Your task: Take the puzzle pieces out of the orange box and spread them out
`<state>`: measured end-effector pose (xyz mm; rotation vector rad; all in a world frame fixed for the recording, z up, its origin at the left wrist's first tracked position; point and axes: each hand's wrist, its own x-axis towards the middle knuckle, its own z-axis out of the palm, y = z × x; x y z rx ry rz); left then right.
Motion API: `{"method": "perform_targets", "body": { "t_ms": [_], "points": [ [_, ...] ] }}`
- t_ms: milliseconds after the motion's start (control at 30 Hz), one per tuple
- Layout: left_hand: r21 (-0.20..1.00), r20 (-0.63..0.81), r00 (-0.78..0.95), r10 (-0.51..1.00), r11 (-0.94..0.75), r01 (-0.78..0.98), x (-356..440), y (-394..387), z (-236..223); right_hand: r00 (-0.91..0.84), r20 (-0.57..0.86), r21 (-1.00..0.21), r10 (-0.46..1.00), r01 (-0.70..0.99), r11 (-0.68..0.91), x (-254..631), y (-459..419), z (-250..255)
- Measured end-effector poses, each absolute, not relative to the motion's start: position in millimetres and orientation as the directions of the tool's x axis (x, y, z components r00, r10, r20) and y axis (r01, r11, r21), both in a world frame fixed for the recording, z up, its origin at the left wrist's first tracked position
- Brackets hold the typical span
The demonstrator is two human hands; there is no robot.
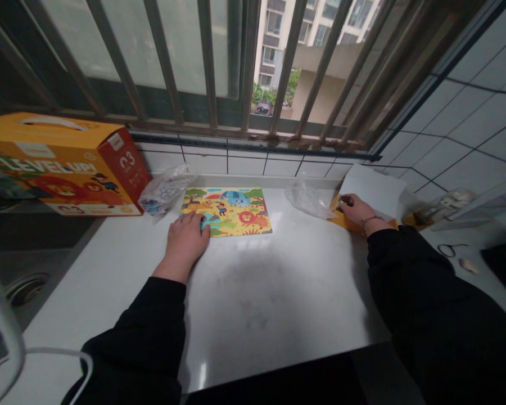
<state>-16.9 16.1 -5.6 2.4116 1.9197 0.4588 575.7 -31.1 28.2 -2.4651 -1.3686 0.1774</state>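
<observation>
The left hand (185, 239) lies palm-down, the right hand (355, 209) curls

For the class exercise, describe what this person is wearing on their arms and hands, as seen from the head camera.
The left sleeve and right sleeve are black and stop short of the wrists. The left hand and right hand are ungloved. A thin bracelet circles the right wrist.

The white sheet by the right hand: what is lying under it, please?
The white sheet lies partly over a yellow-orange card, whose edges show around the right hand. The covered part of the card, and anything else beneath the sheet, cannot be seen.
</observation>
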Motion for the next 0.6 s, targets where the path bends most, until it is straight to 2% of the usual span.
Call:
{"method": "perform_targets", "body": {
  "t_ms": [267, 467, 600],
  "points": [
    [0.18, 0.206, 0.212, 0.955, -0.25, 0.951, -16.8, 16.0, -4.1, 0.494, 0.01, -0.291, 0.869, 0.833, -0.47, 574.7, -31.9, 28.6],
    [0.205, 0.204, 0.202, 0.958, -0.244, 0.948, -17.0, 15.6, -6.0, 0.514, -0.027, -0.217, 0.858, 0.834, -0.507, 578.6, -27.5, 28.6],
    [0.201, 0.198, 0.195, 0.96, -0.235, 0.951, -17.7, 16.3, -9.3, 0.45, -0.064, -0.16, 0.891, 0.876, -0.454, 584.4, -22.2, 30.8]
  ]
}}
